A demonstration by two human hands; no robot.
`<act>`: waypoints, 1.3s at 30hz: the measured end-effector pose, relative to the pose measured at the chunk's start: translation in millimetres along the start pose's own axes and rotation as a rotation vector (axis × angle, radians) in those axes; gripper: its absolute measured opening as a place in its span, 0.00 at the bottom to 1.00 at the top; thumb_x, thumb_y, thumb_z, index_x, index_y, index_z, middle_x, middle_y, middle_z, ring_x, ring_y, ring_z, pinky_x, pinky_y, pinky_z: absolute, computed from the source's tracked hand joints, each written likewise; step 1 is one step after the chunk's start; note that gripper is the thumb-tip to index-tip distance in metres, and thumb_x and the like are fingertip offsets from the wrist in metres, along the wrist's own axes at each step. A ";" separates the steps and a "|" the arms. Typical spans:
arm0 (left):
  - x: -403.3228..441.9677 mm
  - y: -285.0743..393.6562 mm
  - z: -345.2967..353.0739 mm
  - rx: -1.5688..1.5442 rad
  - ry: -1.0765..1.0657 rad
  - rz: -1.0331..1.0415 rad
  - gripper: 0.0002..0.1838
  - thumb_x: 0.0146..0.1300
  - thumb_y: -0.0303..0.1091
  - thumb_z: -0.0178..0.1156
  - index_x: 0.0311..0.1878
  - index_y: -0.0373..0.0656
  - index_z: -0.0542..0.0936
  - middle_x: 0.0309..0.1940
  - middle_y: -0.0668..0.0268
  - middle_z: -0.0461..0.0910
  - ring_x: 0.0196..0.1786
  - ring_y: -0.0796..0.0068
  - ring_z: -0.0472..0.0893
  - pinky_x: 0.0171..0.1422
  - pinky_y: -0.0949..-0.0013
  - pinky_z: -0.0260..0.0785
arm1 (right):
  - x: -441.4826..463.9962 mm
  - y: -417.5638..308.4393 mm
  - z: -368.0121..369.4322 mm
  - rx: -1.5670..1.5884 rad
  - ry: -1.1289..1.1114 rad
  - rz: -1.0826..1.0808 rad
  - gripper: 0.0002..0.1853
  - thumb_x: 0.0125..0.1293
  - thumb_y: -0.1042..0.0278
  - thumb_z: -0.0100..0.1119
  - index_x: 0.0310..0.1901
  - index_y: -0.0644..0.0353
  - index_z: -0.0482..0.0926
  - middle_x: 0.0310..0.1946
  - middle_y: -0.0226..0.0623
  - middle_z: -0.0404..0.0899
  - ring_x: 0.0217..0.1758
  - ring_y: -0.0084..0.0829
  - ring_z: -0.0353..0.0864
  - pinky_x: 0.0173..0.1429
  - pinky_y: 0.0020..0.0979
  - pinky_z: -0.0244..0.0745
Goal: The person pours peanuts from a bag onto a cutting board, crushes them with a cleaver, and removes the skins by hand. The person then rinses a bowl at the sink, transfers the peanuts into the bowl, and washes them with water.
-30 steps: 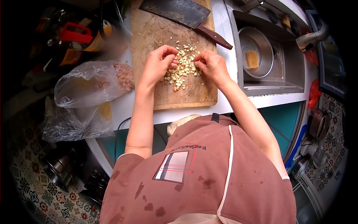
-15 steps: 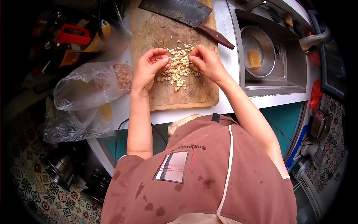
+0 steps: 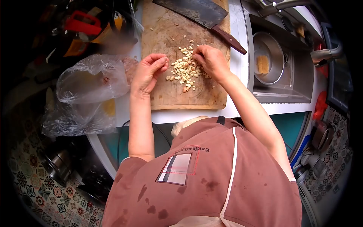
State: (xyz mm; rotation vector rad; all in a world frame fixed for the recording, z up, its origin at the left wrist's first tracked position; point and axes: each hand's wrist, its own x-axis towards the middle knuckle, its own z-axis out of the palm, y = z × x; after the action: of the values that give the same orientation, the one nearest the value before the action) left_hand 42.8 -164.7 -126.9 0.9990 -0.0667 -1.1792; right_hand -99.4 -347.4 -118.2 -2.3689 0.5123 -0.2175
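Note:
Pale shelled nuts (image 3: pixel 186 70) lie in a loose heap on the wooden cutting board (image 3: pixel 166 96), a few of them reddish. My left hand (image 3: pixel 150 72) is held over the board's left edge, thumb and index finger pinched together; whatever is between them is too small to name. At the right side of the heap, my right hand (image 3: pixel 212 62) has its fingertips pressed together down by the nuts, and what they hold is hidden. A cleaver (image 3: pixel 194 13) lies across the top of the board, its wooden handle pointing right.
Left of the board, a clear plastic bag (image 3: pixel 92 79) holds reddish nuts. A sink (image 3: pixel 281 90) at the right contains a metal bowl (image 3: pixel 278 49) with a yellow sponge (image 3: pixel 262 64) in it. Its faucet (image 3: pixel 321 56) reaches in from the right. A red-handled item (image 3: pixel 83 23) stands at the upper left.
My left hand has moved left, away from the heap, and stays pinched. My right hand remains by the nuts, its back turned more upward. The whole view has shifted slightly.

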 end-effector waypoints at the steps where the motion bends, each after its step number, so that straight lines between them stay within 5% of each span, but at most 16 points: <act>1: 0.8 -0.8 -0.9 -0.013 -0.004 -0.002 0.05 0.60 0.26 0.59 0.40 0.38 0.78 0.34 0.65 0.80 0.35 0.81 0.80 0.39 0.82 0.75 | -0.5 -0.9 -0.9 0.022 -0.009 0.035 0.05 0.58 0.71 0.59 0.33 0.62 0.77 0.31 0.41 0.79 0.33 0.36 0.79 0.38 0.31 0.72; 8: 3.6 -5.0 10.0 0.037 0.057 0.003 0.05 0.61 0.28 0.59 0.39 0.39 0.77 0.30 0.67 0.79 0.31 0.83 0.79 0.35 0.83 0.74 | -3.0 -13.1 -10.1 0.663 -0.188 0.463 0.05 0.64 0.73 0.53 0.32 0.65 0.73 0.27 0.32 0.77 0.30 0.16 0.74 0.31 0.22 0.70; 11: 4.6 -6.3 20.8 0.273 0.122 0.096 0.05 0.62 0.28 0.58 0.39 0.39 0.76 0.29 0.68 0.78 0.29 0.83 0.78 0.33 0.82 0.73 | -5.2 -15.3 -11.1 0.700 -0.153 0.473 0.04 0.63 0.73 0.54 0.35 0.64 0.76 0.28 0.33 0.78 0.31 0.20 0.76 0.34 0.24 0.72; 14: 7.5 -10.0 22.4 0.536 0.176 0.215 0.03 0.62 0.26 0.57 0.37 0.37 0.75 0.26 0.67 0.79 0.27 0.82 0.78 0.32 0.82 0.72 | -5.0 -10.1 -5.8 0.259 -0.024 0.086 0.06 0.61 0.74 0.55 0.38 0.63 0.78 0.33 0.36 0.80 0.34 0.26 0.79 0.39 0.27 0.73; 17: 6.6 -8.6 23.3 0.776 0.233 0.224 0.03 0.60 0.25 0.57 0.35 0.37 0.76 0.25 0.66 0.79 0.26 0.81 0.77 0.30 0.79 0.70 | -0.9 -18.5 -4.0 0.132 -0.051 0.068 0.08 0.59 0.73 0.53 0.39 0.59 0.80 0.37 0.41 0.80 0.42 0.40 0.79 0.46 0.36 0.73; 21: 12.6 -5.3 44.3 1.137 0.175 0.374 0.03 0.57 0.24 0.59 0.35 0.37 0.77 0.22 0.68 0.78 0.26 0.85 0.77 0.30 0.79 0.68 | 0.1 -16.3 3.2 0.181 0.078 0.078 0.09 0.62 0.75 0.50 0.42 0.63 0.79 0.31 0.38 0.80 0.35 0.29 0.79 0.41 0.27 0.73; 24: 20.1 -5.6 50.6 1.304 0.086 0.524 0.06 0.54 0.23 0.60 0.36 0.37 0.77 0.27 0.59 0.79 0.31 0.68 0.80 0.37 0.70 0.71 | -2.9 -10.9 -10.7 0.593 -0.171 0.536 0.10 0.64 0.76 0.47 0.44 0.65 0.77 0.27 0.32 0.77 0.30 0.21 0.75 0.37 0.21 0.72; 25: 22.2 -4.4 50.8 1.351 0.044 0.513 0.05 0.53 0.24 0.60 0.35 0.38 0.78 0.28 0.58 0.79 0.32 0.65 0.79 0.38 0.67 0.71 | -5.6 -10.3 -15.8 0.755 -0.186 0.591 0.11 0.66 0.77 0.44 0.46 0.66 0.76 0.29 0.28 0.75 0.29 0.15 0.71 0.36 0.17 0.71; 30: 24.9 2.4 47.2 1.542 -0.101 0.403 0.03 0.52 0.25 0.59 0.32 0.39 0.78 0.30 0.56 0.78 0.36 0.56 0.78 0.43 0.61 0.70 | -16.1 -7.3 -21.0 0.927 -0.175 0.627 0.12 0.66 0.78 0.42 0.46 0.67 0.75 0.34 0.29 0.76 0.31 0.16 0.73 0.39 0.18 0.73; 33: 21.2 6.3 48.7 1.460 -0.111 0.399 0.03 0.55 0.26 0.59 0.33 0.38 0.77 0.29 0.58 0.78 0.33 0.64 0.79 0.39 0.65 0.71 | -22.5 -7.9 -23.2 0.950 -0.165 0.643 0.12 0.65 0.77 0.42 0.47 0.68 0.75 0.34 0.29 0.76 0.32 0.17 0.74 0.41 0.18 0.73; 36: 13.4 14.2 46.0 0.971 0.007 0.041 0.05 0.60 0.27 0.57 0.36 0.36 0.75 0.31 0.63 0.80 0.31 0.75 0.78 0.36 0.74 0.71 | -27.0 -6.9 -26.7 0.959 -0.184 0.663 0.12 0.65 0.75 0.46 0.47 0.67 0.75 0.34 0.29 0.76 0.34 0.17 0.74 0.42 0.19 0.72; 39: 9.5 11.8 32.8 0.584 0.024 0.058 0.05 0.61 0.27 0.57 0.37 0.36 0.75 0.30 0.65 0.78 0.32 0.80 0.78 0.39 0.78 0.73 | -31.4 -10.2 -30.8 0.918 -0.207 0.642 0.11 0.64 0.73 0.50 0.45 0.66 0.76 0.33 0.28 0.76 0.33 0.16 0.74 0.41 0.18 0.72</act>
State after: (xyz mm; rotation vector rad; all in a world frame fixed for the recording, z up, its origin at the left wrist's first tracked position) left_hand 38.3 -192.1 -103.7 1.5093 -0.4372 -1.1151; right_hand -133.8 -345.8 -88.9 -1.2458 0.8213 0.0844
